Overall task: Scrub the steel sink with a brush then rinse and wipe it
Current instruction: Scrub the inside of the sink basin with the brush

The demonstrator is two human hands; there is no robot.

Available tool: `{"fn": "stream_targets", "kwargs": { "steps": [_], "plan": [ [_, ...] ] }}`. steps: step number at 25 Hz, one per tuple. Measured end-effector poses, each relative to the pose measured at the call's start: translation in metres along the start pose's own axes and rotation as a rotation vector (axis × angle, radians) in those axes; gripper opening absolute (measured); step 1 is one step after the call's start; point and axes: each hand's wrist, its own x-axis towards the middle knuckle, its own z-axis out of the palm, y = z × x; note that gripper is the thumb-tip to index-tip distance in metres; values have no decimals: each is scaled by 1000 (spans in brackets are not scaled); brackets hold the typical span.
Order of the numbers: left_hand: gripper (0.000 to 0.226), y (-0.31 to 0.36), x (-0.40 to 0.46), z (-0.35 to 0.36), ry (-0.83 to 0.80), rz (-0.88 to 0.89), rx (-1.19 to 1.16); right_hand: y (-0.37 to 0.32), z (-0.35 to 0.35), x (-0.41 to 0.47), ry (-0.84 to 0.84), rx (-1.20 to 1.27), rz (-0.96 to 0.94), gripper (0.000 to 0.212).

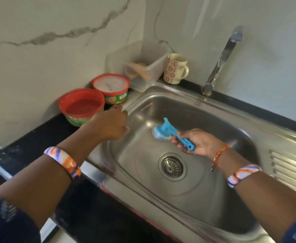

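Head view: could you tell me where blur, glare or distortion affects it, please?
Head view: motion blur smears the tap and right hand; glare streaks the sink rim; wide-angle distortion tilts the counter; the brush stays readable.

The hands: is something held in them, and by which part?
The right hand holds the blue brush by its handle. The left hand holds nothing.
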Motion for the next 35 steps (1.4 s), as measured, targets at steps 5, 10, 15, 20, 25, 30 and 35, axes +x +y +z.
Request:
{"fn": "stream_targets", "kwargs": {
  "steps": [5,10,15,20,25,30,35],
  "plan": [
    [62,-3,11,27,-44,-155,46,31,6,83,250,-581,-278,17],
    [70,4,13,29,-78,-226,158,74,41,76,-190,-1083,-681,36],
    [45,7,18,22,-35,-216,390,74,13,93,-291,-1163,-769,39],
    [41,9,24,21,-39,-199,470,45,8,135,186,-1173,-607,42],
    [46,0,25,20,-16,-174,401,93,27,83,-489,-1120,-796,40],
    [48,-4,21,21,41,-189,327,31,14,157,200,-1156,-640,40],
    [46,-3,25,20,33,-174,363,82,47,87,-370,-1104,-726,41]
  ]
}}
